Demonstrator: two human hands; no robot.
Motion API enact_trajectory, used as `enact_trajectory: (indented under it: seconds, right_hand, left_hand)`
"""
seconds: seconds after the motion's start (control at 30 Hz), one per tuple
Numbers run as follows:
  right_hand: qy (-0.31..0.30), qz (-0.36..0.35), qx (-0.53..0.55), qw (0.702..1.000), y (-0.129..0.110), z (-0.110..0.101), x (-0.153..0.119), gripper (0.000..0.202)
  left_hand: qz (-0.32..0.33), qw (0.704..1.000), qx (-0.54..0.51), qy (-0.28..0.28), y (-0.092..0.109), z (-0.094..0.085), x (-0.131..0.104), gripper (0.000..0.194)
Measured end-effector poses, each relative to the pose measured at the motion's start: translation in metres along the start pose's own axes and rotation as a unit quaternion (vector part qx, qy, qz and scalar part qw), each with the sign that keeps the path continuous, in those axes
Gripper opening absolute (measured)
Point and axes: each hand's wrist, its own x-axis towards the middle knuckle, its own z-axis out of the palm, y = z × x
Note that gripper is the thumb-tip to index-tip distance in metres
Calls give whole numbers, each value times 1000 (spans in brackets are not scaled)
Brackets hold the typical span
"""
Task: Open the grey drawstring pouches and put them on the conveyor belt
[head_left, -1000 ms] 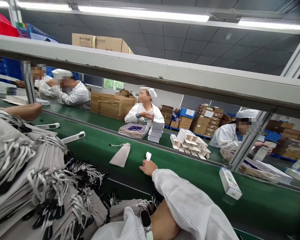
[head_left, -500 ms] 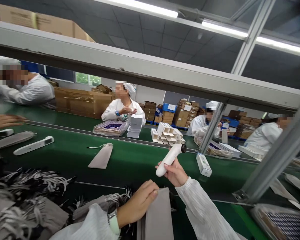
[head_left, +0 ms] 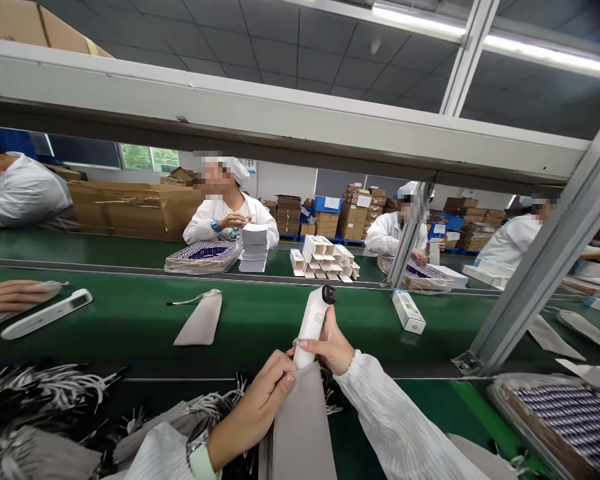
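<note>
My right hand (head_left: 331, 343) grips a white handheld device (head_left: 312, 321) with a black tip, tilted, tip upward. Its lower end meets the top opening of a grey fabric pouch (head_left: 305, 427); how far inside it reaches is hidden. The fingers of my left hand (head_left: 260, 400) pinch the upper left edge of that pouch. Beyond them, on the green belt (head_left: 260, 320), lie another grey pouch (head_left: 203, 321) with its cord to the left and a small white box (head_left: 409, 312) to the right.
Grey pouches with cords (head_left: 40, 447) are heaped at lower left. Another person's hand (head_left: 10, 297) rests near a white device (head_left: 47, 313). A metal post (head_left: 535, 247) slants at right, above a tray (head_left: 570, 413). White boxes (head_left: 325, 257) are stacked across the belt.
My right hand has brought the white device left and down to the pouch's opening, turning it more upright. The other person's hand now covers a pouch at left. The whole view has shifted.
</note>
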Motion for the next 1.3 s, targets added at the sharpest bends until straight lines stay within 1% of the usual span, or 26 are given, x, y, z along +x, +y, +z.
enact_trajectory:
  seconds: [0.1,0.17,0.2,0.27,0.33,0.43,0.53,0.57,0.6,0.67,0.7,0.73,0.8,0.87,0.9,0.93,0.97,1.0,1.03,1.07,1.1,1.13,1.17,1.23,1.27,1.3]
  right_hand:
    - [21,-16,-42,999,4,1,2,58]
    - [0,-28,-123,992,7,2,3,34]
    - [-16,-33,-168,985,8,3,4,32]
    - [-35,-30,-237,970,8,3,4,44]
    - [-30,-13,-269,963,8,3,3,55]
    - [-32,11,-306,951,7,4,0,61]
    - [-91,101,-323,937,8,9,-6,65]
    - [-93,127,-323,933,8,12,-7,64]
    - [-75,129,-331,932,8,15,-9,60]
    - [11,50,-378,924,5,17,-10,48]
    - [65,-17,-416,907,4,16,-10,42]
    - [113,-83,-458,878,2,13,-9,37]
    - [179,-183,-535,805,-2,-1,-7,31]
    - [230,-239,-584,741,-6,-22,-5,30]
    - [252,-253,-595,720,-8,-32,-4,31]
    - [272,-258,-595,710,-11,-41,-3,32]
    - [284,-252,-586,716,-14,-47,-3,33]
    - [286,-233,-563,739,-16,-51,-3,34]
    - [268,-198,-528,782,-18,-50,-3,35]
    - [222,-150,-478,837,-18,-45,-4,37]
    - [148,-94,-415,893,-17,-36,-6,40]
    - [51,-37,-346,936,-14,-24,-9,43]
    - [-52,8,-280,958,-9,-9,-12,49]
    - [-218,44,-187,957,5,20,-18,69]
    - [-251,39,-162,954,11,32,-20,67]
    - [-251,26,-148,956,15,39,-20,61]
  left_hand:
    - [17,1000,-9,21,-2,0,0,21]
    - [10,999,3,48,-5,0,1,19]
    - [6,998,12,62,-5,0,1,19]
    - [-4,997,28,79,-6,-2,1,18]
    - [-10,996,41,81,-4,-4,1,19]
    - [-14,994,56,95,-1,-8,2,21]
    - [-19,990,69,120,1,-13,6,21]
    - [-21,989,75,127,3,-15,7,22]
    - [-24,988,82,130,5,-18,8,23]
    - [-46,985,102,128,12,-26,9,24]
    - [-73,984,112,118,17,-31,8,24]
    - [-109,982,120,97,24,-36,6,26]
    - [-181,976,122,18,41,-46,0,31]
    - [-209,969,97,-84,60,-52,-8,37]
    - [-207,969,71,-119,69,-54,-13,39]
    - [-200,970,44,-128,77,-54,-16,40]
    - [-200,972,13,-125,84,-53,-20,40]
    - [-206,971,-24,-117,88,-51,-22,40]
    - [-214,970,-60,-102,91,-50,-23,39]
    - [-219,968,-93,-84,92,-48,-24,38]
    - [-217,967,-118,-57,91,-46,-24,37]
    - [-205,969,-135,-22,88,-45,-23,35]
    - [-185,972,-145,14,85,-44,-21,34]
    - [-136,977,-145,76,78,-43,-17,32]
    - [-114,980,-138,92,75,-43,-15,31]
    - [-93,983,-123,99,73,-43,-13,31]
